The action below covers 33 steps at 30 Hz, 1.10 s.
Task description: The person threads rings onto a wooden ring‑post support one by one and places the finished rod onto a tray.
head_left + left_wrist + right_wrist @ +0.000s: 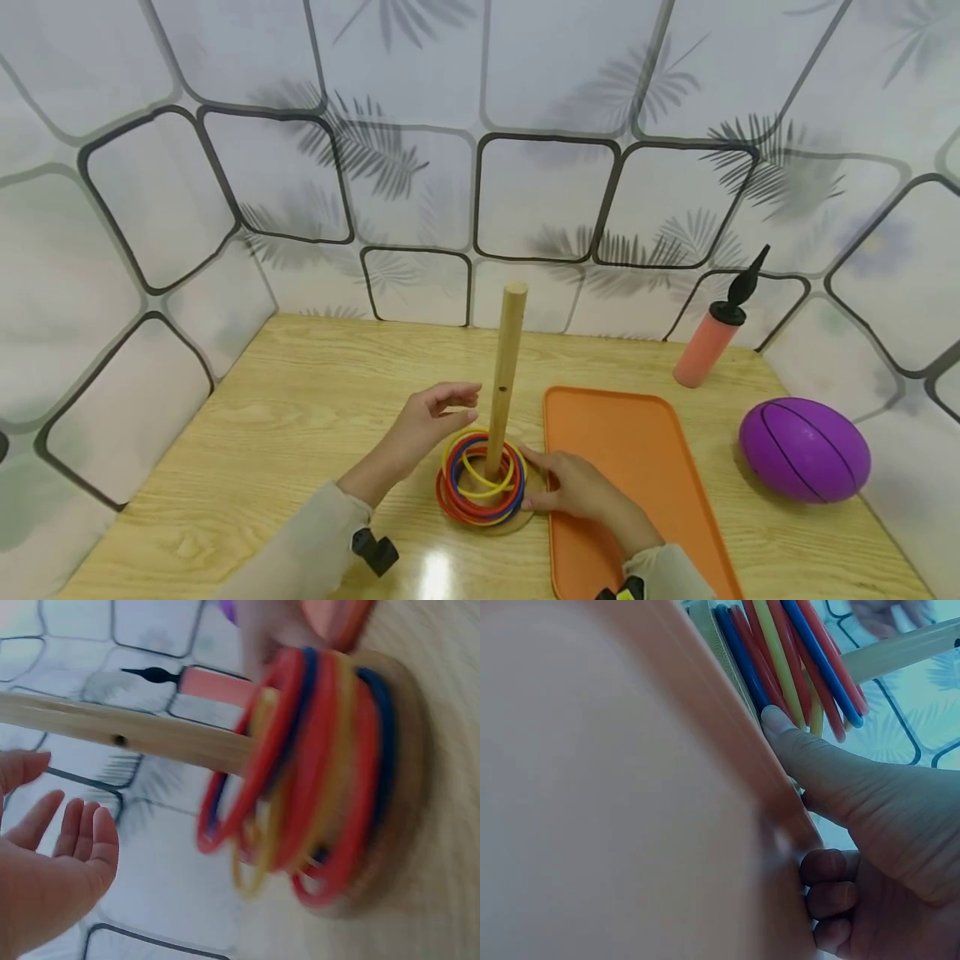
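Observation:
A ring toss stand with an upright wooden post (508,358) and a round wooden base (517,523) stands on the table. Red, blue and yellow rings (322,765) are piled around the foot of the post, some tilted. Beside the post, to its left, my left hand (429,421) is held in the air with fingers loosely bent and nothing in them. At the base's right side my right hand (573,487) holds the stand low down, its thumb (780,724) at the base edge by the lowest blue ring and its other fingers curled near the tray edge.
An orange tray (622,450) lies just right of the stand, under my right forearm. Farther right are a purple ball (805,450) and, towards the back, a pink hand pump (705,346) with a black nozzle. A patterned wall covering (420,283) borders the wooden table (300,392).

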Each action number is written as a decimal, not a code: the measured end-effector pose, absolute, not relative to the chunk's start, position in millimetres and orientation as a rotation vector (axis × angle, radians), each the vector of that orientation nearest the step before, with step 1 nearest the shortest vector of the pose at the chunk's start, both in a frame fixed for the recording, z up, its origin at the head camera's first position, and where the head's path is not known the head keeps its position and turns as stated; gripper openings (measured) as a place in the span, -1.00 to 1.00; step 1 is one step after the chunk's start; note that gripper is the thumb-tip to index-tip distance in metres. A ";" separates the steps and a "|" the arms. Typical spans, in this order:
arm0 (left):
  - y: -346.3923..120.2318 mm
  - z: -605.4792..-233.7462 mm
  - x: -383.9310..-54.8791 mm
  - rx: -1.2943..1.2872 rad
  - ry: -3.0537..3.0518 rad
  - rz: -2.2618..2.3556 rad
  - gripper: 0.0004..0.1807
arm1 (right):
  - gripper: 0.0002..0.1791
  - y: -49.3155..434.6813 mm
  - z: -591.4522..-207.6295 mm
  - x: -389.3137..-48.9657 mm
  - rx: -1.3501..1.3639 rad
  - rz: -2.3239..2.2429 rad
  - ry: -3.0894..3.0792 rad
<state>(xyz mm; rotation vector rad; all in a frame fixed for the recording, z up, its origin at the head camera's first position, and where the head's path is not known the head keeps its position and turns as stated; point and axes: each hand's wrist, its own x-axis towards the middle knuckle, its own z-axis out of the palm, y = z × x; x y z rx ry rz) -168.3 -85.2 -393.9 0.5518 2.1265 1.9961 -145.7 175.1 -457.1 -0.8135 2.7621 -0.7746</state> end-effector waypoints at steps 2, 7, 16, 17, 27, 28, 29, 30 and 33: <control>-83.3 -383.4 -166.7 0.648 2.050 2.026 -0.55 | -0.10 174.7 -456.7 -146.0 -0.810 -0.782 2.750; -73.5 -367.9 -164.4 0.734 1.914 2.059 -0.54 | -0.09 173.8 -455.1 -146.5 -0.789 -0.790 2.725; -62.0 -367.1 -165.6 0.638 2.020 2.004 -0.70 | -0.09 172.5 -457.4 -147.9 -0.797 -0.806 2.713; -61.6 -367.3 -165.7 0.628 2.027 1.999 -0.71 | -0.09 173.1 -457.8 -147.9 -0.802 -0.797 2.719; -58.9 -364.4 -167.3 0.610 2.010 1.990 -0.70 | 0.00 187.7 -454.3 -147.2 -0.770 -0.877 2.657; -59.1 -364.0 -167.2 0.612 2.005 1.994 -0.70 | 0.00 191.1 -453.1 -147.3 -0.760 -0.917 2.632; -59.3 -363.8 -167.1 0.613 1.999 1.996 -0.70 | 0.00 195.1 -451.4 -147.7 -0.756 -0.958 2.607; -59.5 -363.6 -166.9 0.612 1.993 2.000 -0.69 | -0.02 199.4 -449.2 -147.8 -0.743 -1.002 2.586; -60.2 -363.1 -166.2 0.609 1.986 2.003 -0.68 | -0.08 216.1 -439.7 -147.6 -0.726 -1.073 2.593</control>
